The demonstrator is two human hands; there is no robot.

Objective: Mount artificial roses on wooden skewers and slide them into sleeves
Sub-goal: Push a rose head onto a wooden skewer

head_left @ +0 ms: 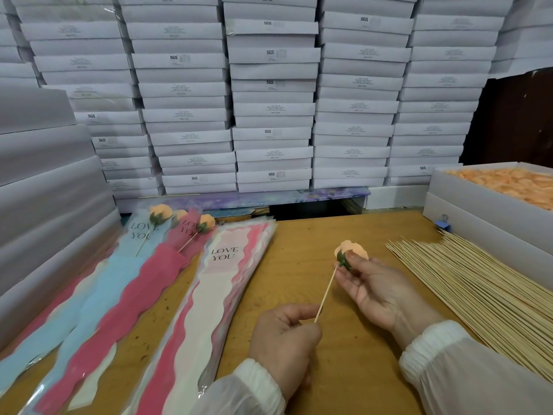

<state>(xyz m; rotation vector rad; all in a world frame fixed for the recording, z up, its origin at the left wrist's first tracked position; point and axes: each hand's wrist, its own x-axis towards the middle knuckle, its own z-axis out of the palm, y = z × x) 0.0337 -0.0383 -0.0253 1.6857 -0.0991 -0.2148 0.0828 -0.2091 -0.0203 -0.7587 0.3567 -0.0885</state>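
Observation:
My right hand (378, 290) pinches a peach artificial rose (354, 250) with a green base above the wooden table (314, 235). A wooden skewer (326, 292) runs from the rose's base down to my left hand (284, 339), whose fingers are closed on its lower end. A stack of empty pink and white "LOVE YOU" sleeves (221, 265) lies just left of my hands. Further left, finished roses on skewers (160, 215) rest in blue and red sleeves (125, 280).
A large pile of loose skewers (466, 280) lies at the right. Behind it an open white box (478, 199) holds several peach roses. Stacked white boxes (272, 109) wall off the back and left. A blue binder clip (443, 224) sits by the box.

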